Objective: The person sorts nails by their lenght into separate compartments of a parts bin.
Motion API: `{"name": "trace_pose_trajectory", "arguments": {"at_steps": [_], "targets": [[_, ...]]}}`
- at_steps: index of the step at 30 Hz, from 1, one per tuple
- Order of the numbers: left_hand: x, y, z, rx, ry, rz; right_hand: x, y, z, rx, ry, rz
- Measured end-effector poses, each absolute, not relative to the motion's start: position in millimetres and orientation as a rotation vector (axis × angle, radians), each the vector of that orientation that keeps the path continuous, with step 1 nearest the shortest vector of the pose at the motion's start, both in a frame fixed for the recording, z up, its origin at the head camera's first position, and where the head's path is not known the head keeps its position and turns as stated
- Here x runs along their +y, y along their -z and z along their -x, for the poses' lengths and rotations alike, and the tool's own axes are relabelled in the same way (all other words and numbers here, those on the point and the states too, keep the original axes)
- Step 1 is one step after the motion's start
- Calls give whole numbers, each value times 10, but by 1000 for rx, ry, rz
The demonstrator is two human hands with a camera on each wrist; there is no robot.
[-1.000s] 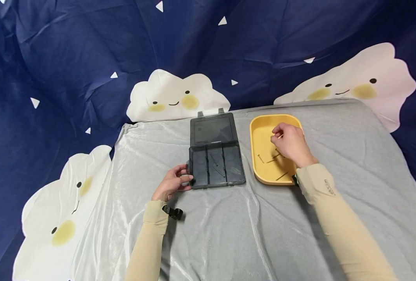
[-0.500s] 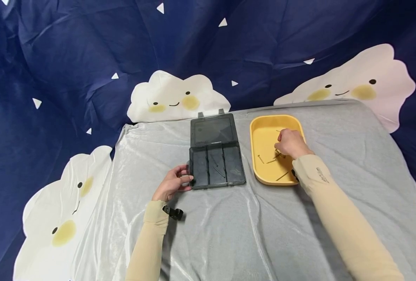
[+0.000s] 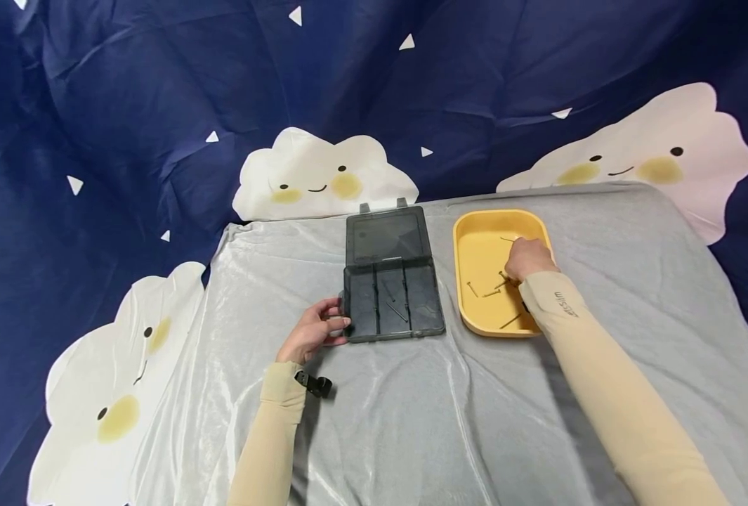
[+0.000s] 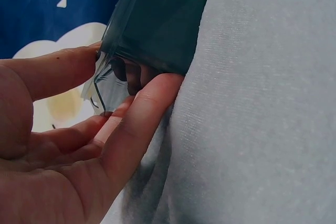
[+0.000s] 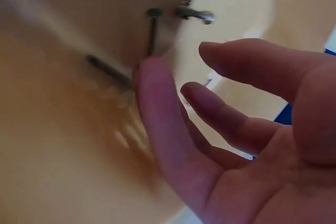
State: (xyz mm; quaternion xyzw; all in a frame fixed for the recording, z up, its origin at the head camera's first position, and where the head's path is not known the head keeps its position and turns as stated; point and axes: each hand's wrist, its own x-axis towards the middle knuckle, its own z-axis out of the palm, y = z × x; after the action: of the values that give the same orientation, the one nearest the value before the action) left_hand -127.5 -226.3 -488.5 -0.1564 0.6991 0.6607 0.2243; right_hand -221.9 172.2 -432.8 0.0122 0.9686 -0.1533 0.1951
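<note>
Beige-sleeved left hand [image 3: 310, 329], its fingers gripping the left edge of an open, smoky plastic compartment box [image 3: 361, 309], two screws [image 3: 397, 312] in its middle compartment [image 3: 389, 327], yellow tray [image 3: 477, 246] with loose screws [image 3: 491, 294], right hand [image 3: 529, 258] inside it, fingers parted near them

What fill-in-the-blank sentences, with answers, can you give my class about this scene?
1. The left hand holds a dark case whose lid is ____.
2. Two dividers split the case into ____ compartments.
3. The right hand reaches into a tray coloured ____.
4. From the person's viewpoint, the tray lies to the ____ of the case.

Missing words: open; three; yellow; right.
</note>
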Motion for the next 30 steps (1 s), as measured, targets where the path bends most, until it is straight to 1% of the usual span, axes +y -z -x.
{"name": "trace_pose_trajectory", "arguments": {"at_steps": [12, 30], "targets": [[-2238, 4894, 1271, 1939, -1810, 432, 1750, 4493, 2228, 2746, 401, -46], [-2247, 4910, 1280, 1936, -1818, 429, 1719, 4532, 2228, 2706, 352, -20]]}}
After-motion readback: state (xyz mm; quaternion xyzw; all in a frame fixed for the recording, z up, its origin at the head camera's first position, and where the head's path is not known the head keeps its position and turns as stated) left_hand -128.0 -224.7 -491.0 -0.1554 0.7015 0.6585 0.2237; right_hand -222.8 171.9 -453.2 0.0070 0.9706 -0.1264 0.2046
